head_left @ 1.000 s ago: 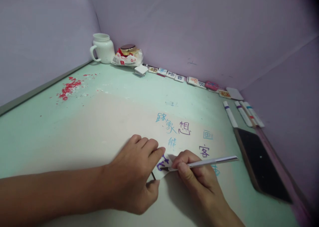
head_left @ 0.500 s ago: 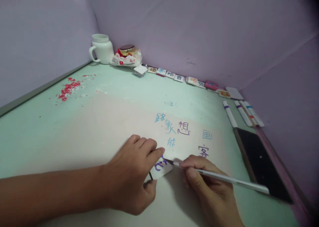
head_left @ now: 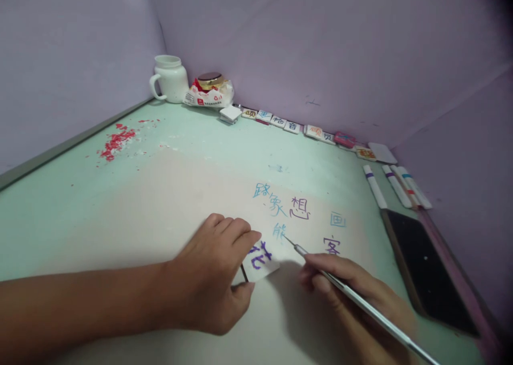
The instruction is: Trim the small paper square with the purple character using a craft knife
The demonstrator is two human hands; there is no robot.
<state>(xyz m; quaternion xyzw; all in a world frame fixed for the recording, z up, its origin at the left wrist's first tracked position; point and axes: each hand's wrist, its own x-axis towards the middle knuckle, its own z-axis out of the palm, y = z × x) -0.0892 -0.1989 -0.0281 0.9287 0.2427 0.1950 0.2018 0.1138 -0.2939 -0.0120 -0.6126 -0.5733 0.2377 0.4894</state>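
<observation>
Head view. Left hand (head_left: 218, 271) pinching a small white tile (head_left: 260, 261) bearing a purple character, fingers over its left edge, thumb tucked below, tile lying flat on the pale green tabletop (head_left: 60, 220). Right hand (head_left: 352, 287) just right of the tile, closed around a thin silver stylus (head_left: 352, 295), its fine tip lifted past the tile's upper right corner, near the blue and purple characters (head_left: 288, 207) written on the table beyond both hands. Further right of the right hand: a dark phone (head_left: 428, 269) and capped marker pens (head_left: 395, 186). Far beyond the hands, along the wall: a row of lettered tiles (head_left: 296, 127), a white mug (head_left: 170, 79), a wrapped jar (head_left: 210, 90). Red crumbs (head_left: 116, 140) well beyond the left forearm.

Likely risks: tile skidding under the light pinch if the tip presses hard; sharp tip straying onto the left fingertips close by; fresh purple ink smearing under a sliding finger.
</observation>
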